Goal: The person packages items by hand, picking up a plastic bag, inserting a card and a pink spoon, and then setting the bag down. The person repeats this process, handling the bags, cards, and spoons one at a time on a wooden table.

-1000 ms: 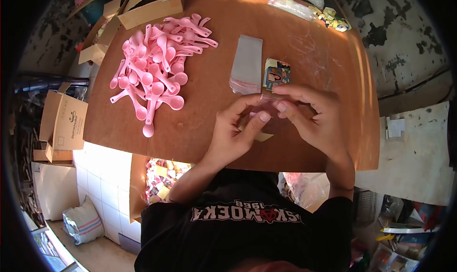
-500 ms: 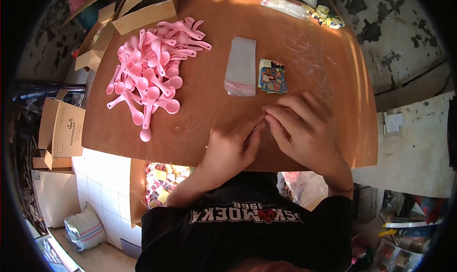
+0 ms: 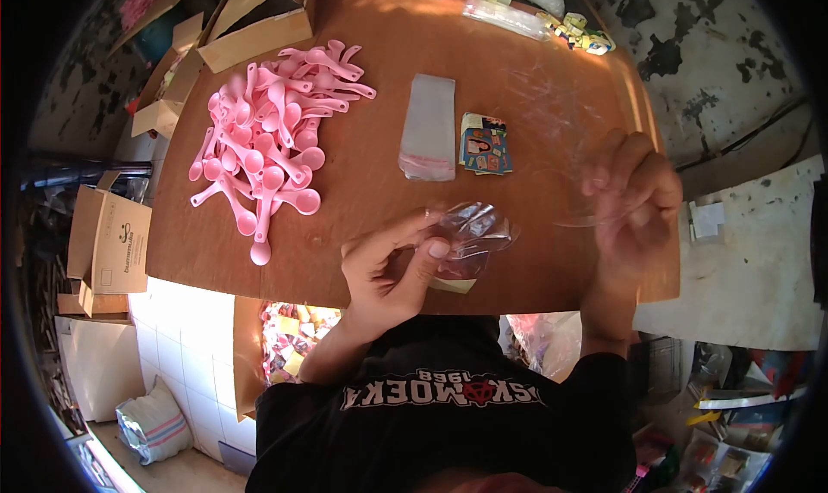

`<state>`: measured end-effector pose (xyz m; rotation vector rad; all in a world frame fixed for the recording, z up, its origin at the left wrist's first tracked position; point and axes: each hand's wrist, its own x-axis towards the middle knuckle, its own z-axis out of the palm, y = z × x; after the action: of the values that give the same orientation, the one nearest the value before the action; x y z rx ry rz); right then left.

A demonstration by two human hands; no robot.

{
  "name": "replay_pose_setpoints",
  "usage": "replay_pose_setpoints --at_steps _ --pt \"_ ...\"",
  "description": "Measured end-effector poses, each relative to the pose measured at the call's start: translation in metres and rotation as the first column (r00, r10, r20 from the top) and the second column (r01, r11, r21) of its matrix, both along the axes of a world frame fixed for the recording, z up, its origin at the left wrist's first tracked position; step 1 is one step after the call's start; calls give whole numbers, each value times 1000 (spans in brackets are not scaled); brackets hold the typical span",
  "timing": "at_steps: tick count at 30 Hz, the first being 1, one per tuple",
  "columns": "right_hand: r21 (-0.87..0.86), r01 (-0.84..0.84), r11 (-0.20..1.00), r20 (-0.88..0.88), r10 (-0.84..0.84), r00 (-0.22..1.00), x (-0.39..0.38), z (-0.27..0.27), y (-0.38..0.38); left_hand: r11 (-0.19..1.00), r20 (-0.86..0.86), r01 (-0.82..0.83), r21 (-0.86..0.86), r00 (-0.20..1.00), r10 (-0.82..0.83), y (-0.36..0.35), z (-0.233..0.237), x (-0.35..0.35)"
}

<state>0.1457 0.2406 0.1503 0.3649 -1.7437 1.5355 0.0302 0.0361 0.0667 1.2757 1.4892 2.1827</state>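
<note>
My left hand (image 3: 388,269) is closed, thumb against fingers, on a clear plastic bag (image 3: 477,234) near the table's front edge. A pale yellow piece shows at the bag's lower end; the other contents are hard to make out. My right hand (image 3: 634,195) is raised at the table's right side, blurred, its fingers curled. A faint clear strip (image 3: 576,225) trails from it. Ahead of my hands lie a stack of flat clear bags (image 3: 428,131) and a small pile of printed cards (image 3: 486,146). A heap of pink measuring spoons (image 3: 267,139) covers the table's left part.
Loose clear strips (image 3: 548,92) are scattered on the right of the wooden table (image 3: 362,226). Open cardboard boxes (image 3: 259,31) stand at the back left. Along the far edge are a clear-wrapped bundle (image 3: 504,17) and yellow-black pieces (image 3: 578,34). A carton (image 3: 121,238) sits left.
My hands have parted. The right moved away to the right and up, with a strip trailing. The left has turned, and the clear bag now shows in it.
</note>
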Motion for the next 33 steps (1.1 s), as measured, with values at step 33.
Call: replay_pose_setpoints --at_steps 33 --pt "496 194 846 352 -400 846 -6 -16 -60 941 262 339 -3 908 -326 1 -26 -12"
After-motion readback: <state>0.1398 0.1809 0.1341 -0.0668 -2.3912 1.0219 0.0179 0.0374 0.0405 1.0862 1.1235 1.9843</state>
